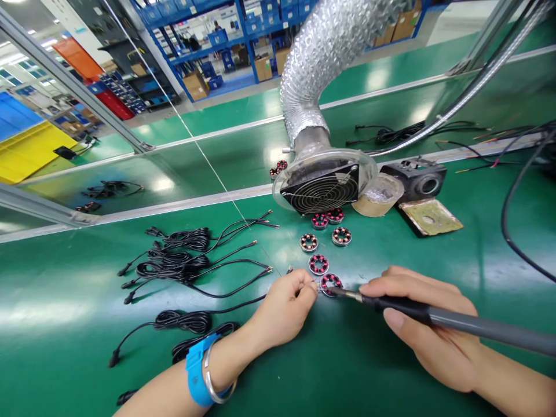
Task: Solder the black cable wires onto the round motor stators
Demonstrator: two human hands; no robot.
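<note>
My right hand [438,324] is closed around a soldering iron [403,307], its grip black and its rear part grey. The iron's metal tip rests at a small ring-shaped motor stator [330,284] with red windings. My left hand [284,307] pinches a thin wire at that stator's left edge; most of the wire is hidden by the fingers. Behind the left hand runs a black cable [243,304] from a coiled bundle. Just beyond sits another red-wound stator [318,264]. Two copper-coloured stators, one of them [308,242] at left, lie farther back.
Coiled black cables [186,238] with plugs lie on the green bench at left. A fume extractor [324,188] on a silver duct [308,81] overhangs more stators. At right are a solder-filled round container [380,194], an iron holder [419,179] and a sponge tray [430,217].
</note>
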